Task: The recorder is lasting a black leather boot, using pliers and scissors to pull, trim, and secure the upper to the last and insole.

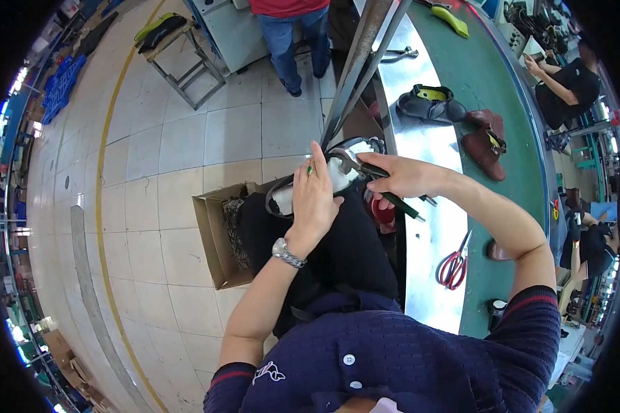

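Note:
Across my lap lies a shoe upper, its white underside turned up and its dark edge showing around the rim. My left hand rests flat on it with fingers stretched out, wearing a ring and a wristwatch. In my right hand are pincers with dark green handles. Their metal head meets the far part of the shoe, where my hand partly hides the contact. A red, shiny object shows below the pincers, between my leg and the bench.
An open cardboard box stands left of my legs. On the bench at right are red-handled scissors, a black shoe and brown shoes. A rusty metal post rises ahead. A person stands beyond, near a stool.

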### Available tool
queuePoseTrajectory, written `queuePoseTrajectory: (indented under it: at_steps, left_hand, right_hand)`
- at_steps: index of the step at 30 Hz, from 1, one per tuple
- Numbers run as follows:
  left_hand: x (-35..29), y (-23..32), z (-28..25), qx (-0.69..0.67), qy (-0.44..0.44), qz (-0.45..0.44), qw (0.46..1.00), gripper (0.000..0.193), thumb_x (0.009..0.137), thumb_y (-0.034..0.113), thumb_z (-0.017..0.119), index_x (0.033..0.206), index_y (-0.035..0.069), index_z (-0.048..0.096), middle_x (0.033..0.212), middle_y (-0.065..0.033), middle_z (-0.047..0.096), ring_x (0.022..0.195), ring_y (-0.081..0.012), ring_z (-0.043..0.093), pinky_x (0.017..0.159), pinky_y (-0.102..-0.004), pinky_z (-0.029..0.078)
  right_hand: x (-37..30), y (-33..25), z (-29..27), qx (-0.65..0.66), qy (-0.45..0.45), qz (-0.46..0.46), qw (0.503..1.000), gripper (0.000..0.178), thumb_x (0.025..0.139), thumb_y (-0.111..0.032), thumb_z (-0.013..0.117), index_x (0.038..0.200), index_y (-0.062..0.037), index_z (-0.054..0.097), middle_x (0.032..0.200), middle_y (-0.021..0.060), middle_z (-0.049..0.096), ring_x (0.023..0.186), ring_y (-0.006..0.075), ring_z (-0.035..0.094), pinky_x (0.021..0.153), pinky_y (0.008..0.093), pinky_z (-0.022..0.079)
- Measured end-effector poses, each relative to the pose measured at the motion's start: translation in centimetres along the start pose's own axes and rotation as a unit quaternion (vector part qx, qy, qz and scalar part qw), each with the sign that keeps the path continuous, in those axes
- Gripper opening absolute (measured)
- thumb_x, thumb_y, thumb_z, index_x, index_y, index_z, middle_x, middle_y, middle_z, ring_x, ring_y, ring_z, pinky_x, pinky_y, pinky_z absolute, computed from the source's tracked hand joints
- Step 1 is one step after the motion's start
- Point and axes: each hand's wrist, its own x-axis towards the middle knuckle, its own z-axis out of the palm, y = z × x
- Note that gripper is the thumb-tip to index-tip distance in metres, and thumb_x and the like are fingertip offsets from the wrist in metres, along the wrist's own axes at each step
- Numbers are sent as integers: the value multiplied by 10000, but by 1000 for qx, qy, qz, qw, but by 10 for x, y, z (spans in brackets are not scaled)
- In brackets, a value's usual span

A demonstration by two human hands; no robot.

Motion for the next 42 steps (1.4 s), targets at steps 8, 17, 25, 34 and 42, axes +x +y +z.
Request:
queuePoseTrajectory:
  at_steps: [8,17,25,34,42]
  left_hand:
    - [-9,3,19,2,90,38,995,948,590,50,828,1400,-55,346,1240,-222,551,1199,-373,494,1051,-449,349]
    - [-16,-17,26,83,125,124,981,805,673,203,782,1326,-111,433,1295,-255,505,1200,-381,492,1017,-447,391]
    - [-6,-17,34,241,137,202,939,718,763,299,692,1272,-149,457,1246,-317,497,1140,-413,504,997,-439,402]
    - [-13,-14,35,281,145,181,931,687,768,290,691,1255,-146,481,1251,-305,508,1149,-408,508,1014,-443,392]
    - [-15,-9,34,282,135,151,938,659,780,275,680,1259,-135,489,1271,-306,504,1154,-412,514,1036,-441,384]
  right_hand:
    - [7,67,44,-116,209,-235,942,538,942,-100,548,1435,-65,335,585,124,592,500,255,601,558,363,506]
    - [-7,45,20,-417,212,-179,866,548,876,-126,596,1384,-82,394,697,255,628,672,423,641,635,482,511]
    - [22,41,13,-222,348,-244,877,536,932,-108,542,1435,-111,356,936,251,667,816,443,649,696,454,519]
    - [25,32,27,-109,325,-217,914,557,934,-107,552,1441,-95,320,726,165,645,705,228,692,608,337,517]
    - [22,31,25,-86,364,-256,891,551,958,-133,517,1466,-62,315,631,92,628,548,175,626,570,311,494]
